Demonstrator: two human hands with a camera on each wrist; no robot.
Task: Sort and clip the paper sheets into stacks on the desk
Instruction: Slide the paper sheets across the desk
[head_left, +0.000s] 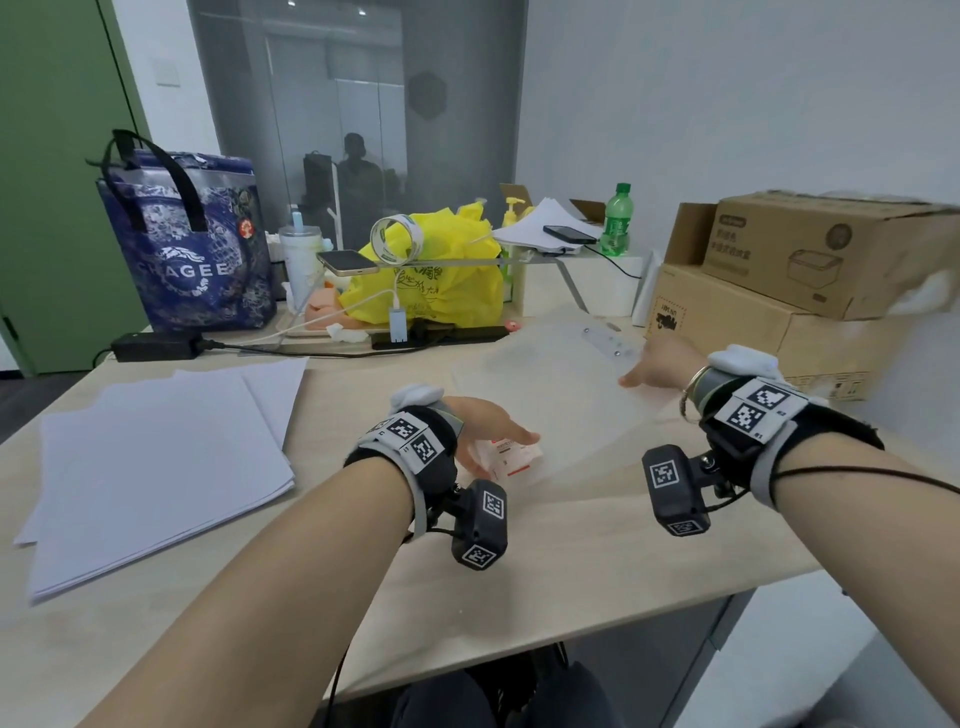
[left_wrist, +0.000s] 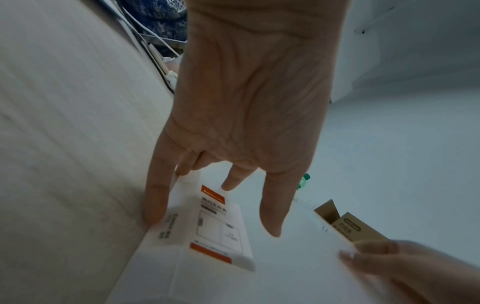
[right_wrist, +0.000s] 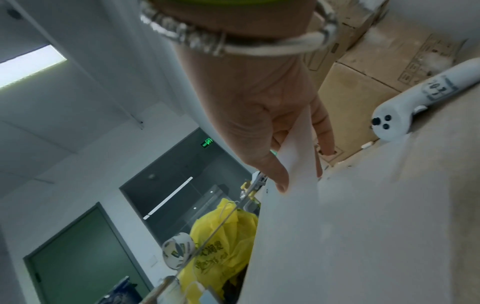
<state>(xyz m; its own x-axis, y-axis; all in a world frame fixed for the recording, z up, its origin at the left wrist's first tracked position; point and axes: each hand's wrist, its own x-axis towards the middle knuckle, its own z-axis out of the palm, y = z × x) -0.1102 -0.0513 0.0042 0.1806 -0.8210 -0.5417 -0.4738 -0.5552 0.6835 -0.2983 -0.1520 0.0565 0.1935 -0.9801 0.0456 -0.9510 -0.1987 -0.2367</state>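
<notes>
A fanned stack of white paper sheets (head_left: 156, 467) lies on the left of the desk (head_left: 571, 561). A pale translucent sheet (head_left: 545, 400) with a metal clip bar (head_left: 608, 340) at its far end lies mid-desk. My right hand (head_left: 644, 371) pinches its right edge, thumb above and fingers below, and the edge is lifted (right_wrist: 298, 164). My left hand (head_left: 498, 447) holds a small white box with orange bands (head_left: 514, 457) at the sheet's near left corner. In the left wrist view that hand (left_wrist: 215, 207) straddles the box (left_wrist: 215, 230) with its fingers on the box's edges.
Stacked cardboard boxes (head_left: 779, 291) stand close behind my right hand. A white handheld device (right_wrist: 394, 121) lies beside them. At the back are a blue bag (head_left: 192, 244), a yellow plastic bag (head_left: 431, 280), a power strip (head_left: 441, 335), a black adapter (head_left: 156, 345) and cables.
</notes>
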